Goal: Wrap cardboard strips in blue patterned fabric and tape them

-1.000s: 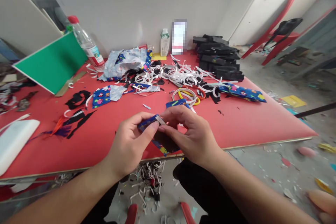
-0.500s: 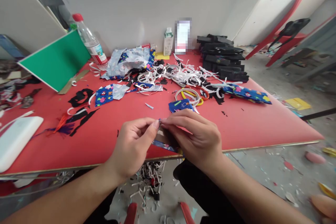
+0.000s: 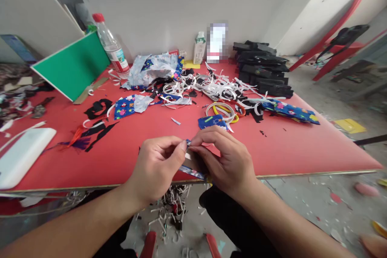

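At the near edge of the surface [image 3: 287, 149], the left hand [image 3: 155, 167] and right hand [image 3: 231, 163] pinch a blue patterned fabric strip [image 3: 193, 172], fingers [image 3: 177, 151] closed on its top end, the rest apparently not yet worked.

The left hand [image 3: 157, 165] and right hand [image 3: 225, 161] are hiding most of the blue patterned strip [image 3: 192, 172] at the counter's [image 3: 287, 145] near edge, a pixelated box [image 3: 217, 42] is standing unreadable at its far edge, and the frame is cutting off the white tray [image 3: 21, 157].
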A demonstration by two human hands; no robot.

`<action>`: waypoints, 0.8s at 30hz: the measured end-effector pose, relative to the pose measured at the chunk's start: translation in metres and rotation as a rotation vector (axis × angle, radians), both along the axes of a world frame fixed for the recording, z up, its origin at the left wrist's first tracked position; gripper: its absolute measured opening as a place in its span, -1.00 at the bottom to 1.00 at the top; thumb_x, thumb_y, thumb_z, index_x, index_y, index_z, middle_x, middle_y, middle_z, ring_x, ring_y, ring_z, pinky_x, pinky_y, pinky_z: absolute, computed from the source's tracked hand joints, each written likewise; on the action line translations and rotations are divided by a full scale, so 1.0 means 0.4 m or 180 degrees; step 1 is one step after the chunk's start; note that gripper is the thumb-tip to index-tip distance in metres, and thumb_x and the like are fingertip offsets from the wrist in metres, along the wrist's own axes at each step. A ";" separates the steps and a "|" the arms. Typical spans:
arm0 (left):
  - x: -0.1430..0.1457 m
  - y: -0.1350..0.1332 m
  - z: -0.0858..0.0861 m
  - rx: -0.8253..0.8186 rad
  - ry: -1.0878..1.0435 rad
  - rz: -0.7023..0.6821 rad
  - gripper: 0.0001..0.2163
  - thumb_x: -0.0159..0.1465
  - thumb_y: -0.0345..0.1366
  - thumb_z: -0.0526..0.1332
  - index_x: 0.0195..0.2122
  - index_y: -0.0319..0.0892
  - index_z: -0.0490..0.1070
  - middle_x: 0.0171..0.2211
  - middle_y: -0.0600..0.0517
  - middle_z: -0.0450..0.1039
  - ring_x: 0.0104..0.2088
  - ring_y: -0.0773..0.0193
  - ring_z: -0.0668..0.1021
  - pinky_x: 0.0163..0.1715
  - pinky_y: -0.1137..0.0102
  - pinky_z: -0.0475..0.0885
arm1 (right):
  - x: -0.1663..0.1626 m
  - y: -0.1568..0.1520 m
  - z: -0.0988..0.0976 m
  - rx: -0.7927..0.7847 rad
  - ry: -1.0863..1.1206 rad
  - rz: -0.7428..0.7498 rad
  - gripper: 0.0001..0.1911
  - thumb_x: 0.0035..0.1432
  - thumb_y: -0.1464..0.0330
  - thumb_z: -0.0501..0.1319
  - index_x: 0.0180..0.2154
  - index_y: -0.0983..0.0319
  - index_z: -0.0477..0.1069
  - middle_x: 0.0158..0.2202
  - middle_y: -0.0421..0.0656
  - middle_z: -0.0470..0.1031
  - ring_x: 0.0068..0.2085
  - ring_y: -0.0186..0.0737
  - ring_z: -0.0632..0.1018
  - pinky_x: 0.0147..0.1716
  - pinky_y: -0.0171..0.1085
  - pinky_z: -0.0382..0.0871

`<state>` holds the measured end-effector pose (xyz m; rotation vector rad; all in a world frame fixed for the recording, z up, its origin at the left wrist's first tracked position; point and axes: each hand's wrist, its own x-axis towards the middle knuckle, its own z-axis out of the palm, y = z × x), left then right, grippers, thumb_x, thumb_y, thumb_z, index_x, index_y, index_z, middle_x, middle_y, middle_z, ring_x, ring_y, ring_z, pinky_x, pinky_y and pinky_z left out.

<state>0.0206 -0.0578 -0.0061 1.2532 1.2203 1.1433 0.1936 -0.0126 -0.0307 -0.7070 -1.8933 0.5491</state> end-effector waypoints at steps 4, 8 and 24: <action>0.001 0.005 0.005 0.0078 -0.0160 -0.0112 -0.75 0.43 -0.26 0.21 -0.36 -0.16 0.62 -0.47 0.05 0.59 -0.45 0.28 0.61 -0.35 0.41 0.57 | -0.001 -0.003 -0.007 -0.0018 0.0045 0.0004 -0.88 0.38 0.52 0.26 -0.17 0.18 0.47 -0.27 -0.21 0.61 -0.25 -0.33 0.62 -0.22 -0.36 0.54; -0.005 0.006 0.006 0.0174 -0.0040 -0.0165 -0.73 0.45 -0.25 0.20 -0.34 -0.15 0.64 -0.48 0.06 0.57 -0.45 0.29 0.60 -0.36 0.42 0.57 | 0.002 -0.004 -0.006 0.0038 0.0100 0.0016 -0.85 0.36 0.53 0.29 -0.15 0.15 0.48 -0.26 -0.24 0.62 -0.24 -0.34 0.62 -0.21 -0.37 0.52; -0.052 0.051 -0.036 -0.0213 -0.0431 0.0644 -0.78 0.33 -0.16 0.35 -0.39 -0.18 0.63 -0.46 0.05 0.61 -0.44 0.31 0.61 -0.42 0.48 0.52 | 0.094 0.071 0.004 0.0498 -0.1161 0.0038 -0.90 0.50 0.43 0.10 -0.16 0.14 0.31 -0.19 -0.10 0.60 -0.18 -0.12 0.60 -0.17 -0.16 0.44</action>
